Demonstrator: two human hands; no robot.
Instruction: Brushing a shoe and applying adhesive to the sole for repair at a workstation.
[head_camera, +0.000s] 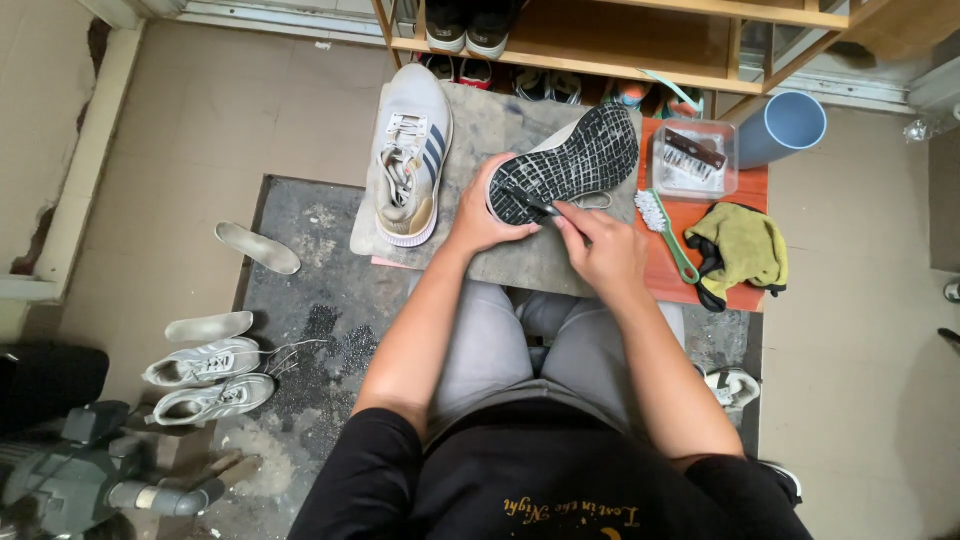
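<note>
While the left hand (480, 222) clamps the heel end of an upturned shoe (568, 162) against the tabletop (520, 262), its fingers wrapped around the edge of the sole, the right hand (603, 248) pinches a small dark tool (532, 203) and sets its tip into the tread. The right fingers are closed tight on that tool — thumb and forefinger near its back end.

To do this well, I would judge that the shoe needs to stay pinned so it cannot rock, and the tool tip should follow each groove along its line rather than jab across it; short strokes look safer for the rubber. What kind of tool it is, a pick or a narrow brush, is too small to tell.

The shoe lies sole up, toe pointing away from the fingers. Its sole is black with a pale criss-cross pattern, and a light upper shows at the rim.

Just beyond the left fingers rests its mate (408, 155), right way up — beige with dark stripes and loose laces. To the far side of the right fingers lie a green-handled brush (665, 223), a yellow cloth (740, 248) and a clear tub (693, 160) holding another brush.
</note>
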